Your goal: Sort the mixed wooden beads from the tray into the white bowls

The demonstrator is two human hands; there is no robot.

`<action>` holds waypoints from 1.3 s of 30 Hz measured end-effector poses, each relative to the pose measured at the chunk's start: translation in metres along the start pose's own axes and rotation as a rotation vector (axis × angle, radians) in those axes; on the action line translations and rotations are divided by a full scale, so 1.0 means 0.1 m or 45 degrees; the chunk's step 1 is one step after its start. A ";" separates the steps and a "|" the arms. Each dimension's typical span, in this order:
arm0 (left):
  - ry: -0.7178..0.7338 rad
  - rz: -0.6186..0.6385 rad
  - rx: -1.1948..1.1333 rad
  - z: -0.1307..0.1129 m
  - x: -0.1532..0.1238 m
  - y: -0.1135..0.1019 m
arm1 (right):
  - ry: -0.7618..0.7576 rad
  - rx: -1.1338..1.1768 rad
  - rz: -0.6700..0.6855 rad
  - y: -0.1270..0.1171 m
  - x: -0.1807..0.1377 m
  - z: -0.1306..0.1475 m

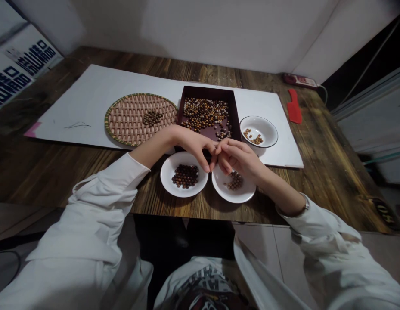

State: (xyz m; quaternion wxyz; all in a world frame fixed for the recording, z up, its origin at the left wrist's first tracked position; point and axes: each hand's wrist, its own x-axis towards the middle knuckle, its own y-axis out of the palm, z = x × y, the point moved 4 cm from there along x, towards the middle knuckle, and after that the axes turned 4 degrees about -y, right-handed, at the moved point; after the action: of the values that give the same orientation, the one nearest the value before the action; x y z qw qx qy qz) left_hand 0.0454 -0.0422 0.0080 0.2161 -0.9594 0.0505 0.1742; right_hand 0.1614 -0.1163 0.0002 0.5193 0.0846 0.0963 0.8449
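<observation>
Wooden tabletop [329, 172]: dark brown planks, under a large white paper sheet [90, 101] that spreads from 9 to 3 o'clock beyond the hands.
Left hand [191, 146]: bare, arched over the white round dish [165, 172] at 8 o'clock, its fingers [204, 161] curved downward, half closed.
Right hand [238, 159]: bare, above a second white round dish [219, 185], its fingertips [221, 148] drawn together in a tight pinch that touches the left hand's fingers.
Grip: no gap shows in the right hand's pinch; the left hand is only partly closed. Whether either holds a bead is too small to tell.
Beads: dark brown wooden beads [185, 176] heap in the left dish, and a smaller cluster of brown beads [234, 181] lies in the right dish, just below the right hand.
Tray: dark maroon rectangular tray [232, 112] at 12 o'clock, holding mixed brown and cream beads [204, 114].
Basket: round woven tray [128, 116] at 10 o'clock, with small olive-brown beads [152, 117] at its centre.
Bowl: white bowl with a dark rim [274, 133] at 2 o'clock, with a few tan beads [253, 136].
Far edge: red plastic comb-shaped piece [294, 105] at 2 o'clock, beyond the paper.
</observation>
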 end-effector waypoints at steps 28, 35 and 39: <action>-0.039 -0.353 -0.102 0.01 -0.02 -0.12 | -0.102 -0.203 -0.003 -0.04 -0.02 -0.02; -0.065 -0.282 -0.109 0.02 -0.03 -0.10 | -0.119 -0.185 0.001 -0.02 -0.03 0.00; -0.042 -0.348 -0.126 -0.01 -0.05 -0.11 | -0.116 -0.182 -0.005 -0.03 -0.03 -0.01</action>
State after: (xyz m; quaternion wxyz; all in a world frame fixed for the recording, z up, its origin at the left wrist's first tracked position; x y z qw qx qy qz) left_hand 0.0428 -0.0330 0.0150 0.1911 -0.9638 -0.0928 0.1613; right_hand 0.1648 -0.1177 -0.0019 0.5296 0.0854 0.0122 0.8438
